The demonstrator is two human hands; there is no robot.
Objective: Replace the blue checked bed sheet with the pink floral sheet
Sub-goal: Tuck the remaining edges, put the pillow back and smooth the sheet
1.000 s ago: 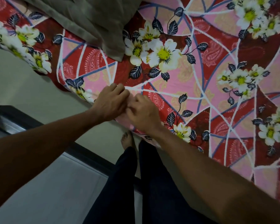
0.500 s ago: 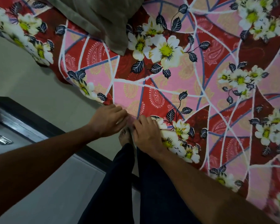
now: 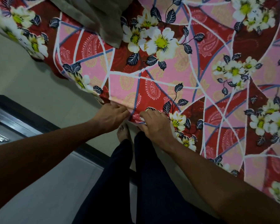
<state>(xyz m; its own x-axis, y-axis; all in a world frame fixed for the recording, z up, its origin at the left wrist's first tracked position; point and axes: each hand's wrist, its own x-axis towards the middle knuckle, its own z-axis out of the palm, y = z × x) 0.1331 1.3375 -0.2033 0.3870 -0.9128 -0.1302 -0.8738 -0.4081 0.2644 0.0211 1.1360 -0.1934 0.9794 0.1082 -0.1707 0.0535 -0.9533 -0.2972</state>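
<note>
Hands meet at the near edge of the bed: the left hand (image 3: pixel 111 118) and right hand (image 3: pixel 153 125) both pinch the hem of the pink floral sheet (image 3: pixel 176 81). It lies spread across the bed, an olive cloth (image 3: pixel 100 15) lying on its far part.

Both bare forearms are extended forward and downward from the lower corners of the view, converging toward the middle. The left hand (image 3: pixel 111 118) is held palm down, its wrist straight, with the fingers (image 3: pixel 122 110) stretched forward and pressed close together. The right hand (image 3: pixel 153 122) is set just beside it, knuckles raised and fingers curled under, so that a pinching grip appears to be formed, though the fingertips are hidden. The two hands are kept near each other without touching. Below them, two legs in dark trousers (image 3: pixel 120 183) are seen, and one bare foot (image 3: pixel 123 133) is visible between the wrists.
</note>
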